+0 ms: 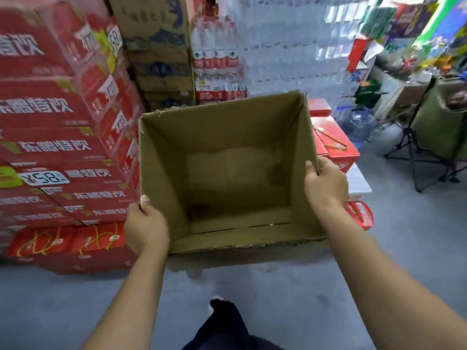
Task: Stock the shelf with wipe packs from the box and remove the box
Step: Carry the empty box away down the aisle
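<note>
An open brown cardboard box point(227, 137) hangs in the air in front of me, above the grey floor. Nothing lies inside it; only its bare bottom shows. My left hand point(145, 227) grips the box's left wall near the front corner, thumb over the rim. My right hand point(326, 184) grips the right wall, thumb hooked inside over the rim. No wipe packs and no shelf are in view.
Stacked red drink cartons point(58, 147) rise at the left. Brown cartons point(156, 46) and shrink-wrapped water bottles point(217, 59) stand behind the box. Red gift boxes point(336, 145) sit at its right, then a water jug point(358, 122) and a green folding chair point(439, 132). My leg point(227, 324) shows below.
</note>
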`<state>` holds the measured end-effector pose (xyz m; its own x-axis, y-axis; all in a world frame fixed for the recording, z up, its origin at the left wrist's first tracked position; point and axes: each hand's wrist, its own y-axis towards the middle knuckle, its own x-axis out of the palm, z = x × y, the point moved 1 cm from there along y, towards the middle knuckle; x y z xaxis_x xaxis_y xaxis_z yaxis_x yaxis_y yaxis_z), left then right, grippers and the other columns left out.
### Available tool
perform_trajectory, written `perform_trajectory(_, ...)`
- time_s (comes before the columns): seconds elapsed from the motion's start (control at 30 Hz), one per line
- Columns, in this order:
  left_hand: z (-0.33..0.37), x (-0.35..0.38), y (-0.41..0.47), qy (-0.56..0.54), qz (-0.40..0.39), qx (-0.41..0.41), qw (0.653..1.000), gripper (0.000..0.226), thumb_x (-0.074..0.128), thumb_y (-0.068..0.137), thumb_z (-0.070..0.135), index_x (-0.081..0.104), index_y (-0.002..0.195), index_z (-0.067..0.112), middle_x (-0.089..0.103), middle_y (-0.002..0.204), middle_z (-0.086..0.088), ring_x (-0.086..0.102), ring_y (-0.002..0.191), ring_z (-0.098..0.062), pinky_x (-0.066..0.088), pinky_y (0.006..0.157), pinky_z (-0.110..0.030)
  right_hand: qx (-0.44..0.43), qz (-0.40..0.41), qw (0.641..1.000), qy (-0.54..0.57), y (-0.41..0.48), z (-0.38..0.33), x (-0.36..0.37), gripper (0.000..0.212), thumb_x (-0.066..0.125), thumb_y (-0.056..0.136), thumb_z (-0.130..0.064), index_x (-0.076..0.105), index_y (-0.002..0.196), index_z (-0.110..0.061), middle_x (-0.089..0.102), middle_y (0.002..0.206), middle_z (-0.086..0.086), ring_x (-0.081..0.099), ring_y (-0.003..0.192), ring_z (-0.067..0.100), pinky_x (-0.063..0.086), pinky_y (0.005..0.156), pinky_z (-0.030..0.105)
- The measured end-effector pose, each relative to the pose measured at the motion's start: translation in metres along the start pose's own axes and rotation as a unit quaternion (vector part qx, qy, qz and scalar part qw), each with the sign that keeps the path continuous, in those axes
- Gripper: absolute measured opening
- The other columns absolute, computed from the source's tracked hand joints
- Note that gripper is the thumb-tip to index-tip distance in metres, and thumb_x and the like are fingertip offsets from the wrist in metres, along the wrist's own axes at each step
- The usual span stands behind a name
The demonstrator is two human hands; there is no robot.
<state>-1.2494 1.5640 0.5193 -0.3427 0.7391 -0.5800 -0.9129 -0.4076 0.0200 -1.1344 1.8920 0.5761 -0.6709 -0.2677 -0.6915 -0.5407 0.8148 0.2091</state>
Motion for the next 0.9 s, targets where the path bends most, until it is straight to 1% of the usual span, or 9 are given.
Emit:
perform_trajectory(0.07,0.013,0.018,0.021,0.002,0.009,-0.001,1.0,0.048,0.032,0.109,0.045,0.058,0.098,0.006,0.059,0.083,-0.014,0.052,0.077,-0.034,0.035,0.066,-0.039,-0.012,-0.011,1.0,0.013,0.035,-0.01,0.024,0.026,0.05,0.102,-0.036,0.068,0.106,-0.018,0.072,0.096,0.008,0.064,0.088,0.034,0.052,0.078,0.041)
perform_trajectory(0.17,0.032,0.053,0.058,0.004,0.019,0.0,1.0,0.045,0.032,0.109,0.043,0.055,0.094,0.007,0.053,0.08,-0.01,0.049,0.076,-0.032,0.032,0.065,-0.039,-0.021,-0.015,0.999,0.024,0.084,-0.02,0.061,0.022,0.051,0.102,-0.033,0.068,0.099,-0.018,0.068,0.088,0.005,0.059,0.081,0.028,0.045,0.073,0.037)
perform_trajectory(0.23,0.046,0.08,0.088,0.012,0.027,0.007,1.0,0.044,0.033,0.109,0.042,0.055,0.094,0.007,0.057,0.084,-0.016,0.048,0.077,-0.031,0.034,0.068,-0.04,-0.015,-0.019,0.999,0.03,0.115,-0.028,0.088,0.021,0.051,0.102,-0.032,0.067,0.099,-0.019,0.064,0.082,0.001,0.058,0.078,0.027,0.041,0.069,0.035)
perform_trajectory(0.3,0.061,0.107,0.121,0.026,0.034,0.01,0.999,0.046,0.034,0.109,0.043,0.057,0.096,0.005,0.063,0.092,-0.024,0.053,0.08,-0.037,0.036,0.069,-0.041,-0.002,-0.03,0.999,0.028,0.146,-0.037,0.115,0.021,0.051,0.102,-0.031,0.067,0.1,-0.018,0.062,0.079,-0.001,0.053,0.075,0.026,0.036,0.068,0.033)
perform_trajectory(0.37,0.075,0.132,0.151,0.054,0.029,0.011,0.998,0.047,0.034,0.109,0.044,0.059,0.1,0.004,0.065,0.1,-0.027,0.059,0.09,-0.044,0.037,0.072,-0.043,0.012,-0.038,0.999,0.02,0.174,-0.045,0.136,0.019,0.051,0.102,-0.029,0.064,0.094,-0.017,0.058,0.073,-0.003,0.05,0.073,0.026,0.033,0.064,0.033)
perform_trajectory(0.43,0.09,0.156,0.179,0.066,0.019,0.014,0.998,0.048,0.033,0.108,0.045,0.059,0.103,0.005,0.066,0.103,-0.027,0.061,0.096,-0.047,0.036,0.073,-0.044,0.024,-0.04,0.999,0.023,0.202,-0.051,0.156,0.02,0.051,0.102,-0.028,0.059,0.085,-0.019,0.053,0.068,-0.006,0.049,0.071,0.028,0.028,0.061,0.034)
perform_trajectory(0.67,0.124,0.222,0.242,0.131,-0.014,0.019,0.991,0.05,0.031,0.109,0.045,0.059,0.101,0.004,0.066,0.099,-0.024,0.062,0.093,-0.044,0.038,0.071,-0.043,0.057,-0.083,0.995,-0.027,0.279,-0.058,0.212,0.019,0.05,0.103,-0.028,0.059,0.091,-0.017,0.055,0.079,0.001,0.048,0.076,0.026,0.032,0.065,0.034)
perform_trajectory(0.77,0.122,0.243,0.251,0.161,-0.018,0.01,0.987,0.048,0.033,0.109,0.042,0.06,0.103,0.002,0.066,0.106,-0.025,0.061,0.1,-0.045,0.035,0.072,-0.042,0.067,-0.11,0.991,-0.044,0.297,-0.054,0.233,0.02,0.048,0.104,-0.027,0.061,0.093,-0.017,0.057,0.082,0.001,0.05,0.076,0.026,0.034,0.064,0.032)
perform_trajectory(0.9,0.118,0.256,0.255,0.205,-0.025,-0.018,0.978,0.048,0.033,0.109,0.042,0.06,0.106,0.002,0.066,0.109,-0.026,0.061,0.102,-0.046,0.037,0.072,-0.042,0.066,-0.149,0.983,-0.085,0.316,-0.047,0.256,0.022,0.047,0.104,-0.029,0.062,0.095,-0.014,0.057,0.085,0.003,0.05,0.078,0.028,0.04,0.068,0.034)
